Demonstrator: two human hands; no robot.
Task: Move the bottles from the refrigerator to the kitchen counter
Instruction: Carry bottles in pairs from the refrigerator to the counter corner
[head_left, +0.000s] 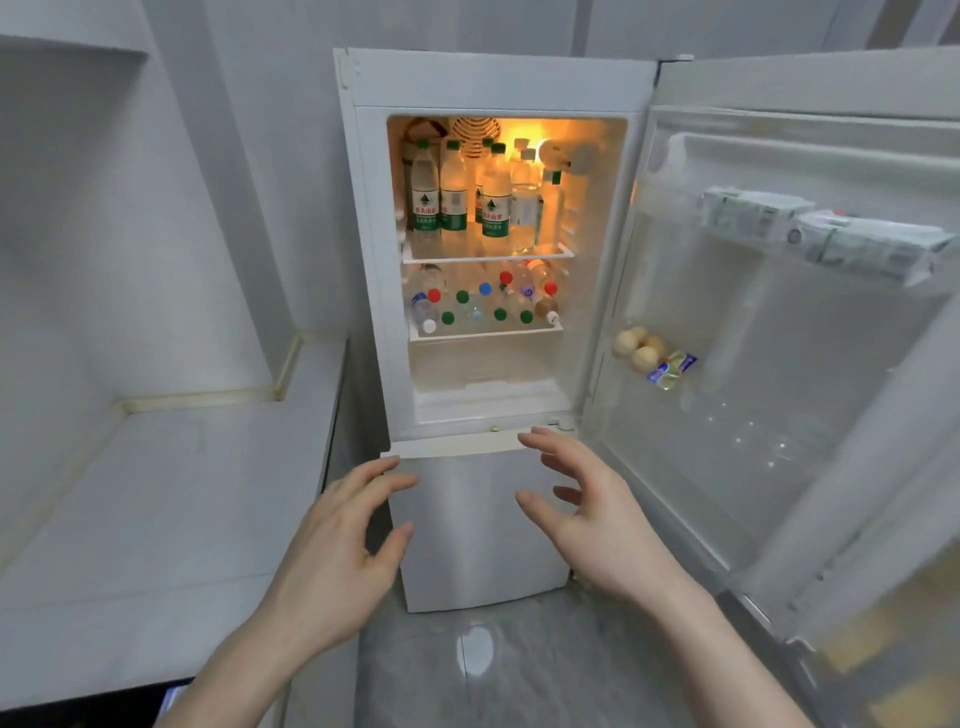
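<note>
A small white refrigerator (369, 260) stands straight ahead with its upper door (779, 364) swung open to the right. Several clear water bottles with green labels (453, 197) stand upright on the lit top shelf. Below them lie more bottles (483, 304) with red, green, blue and white caps facing me. The white kitchen counter (171, 493) runs along the left, beside the refrigerator. My left hand (337, 551) and my right hand (597, 514) hover in front of the shut lower door, fingers spread, holding nothing.
The open door's racks hold milk cartons (831, 239) at the top and several eggs (639, 348) with a small packet lower down. White walls close in the counter at the left and back. Glossy grey floor (519, 670) lies below my hands.
</note>
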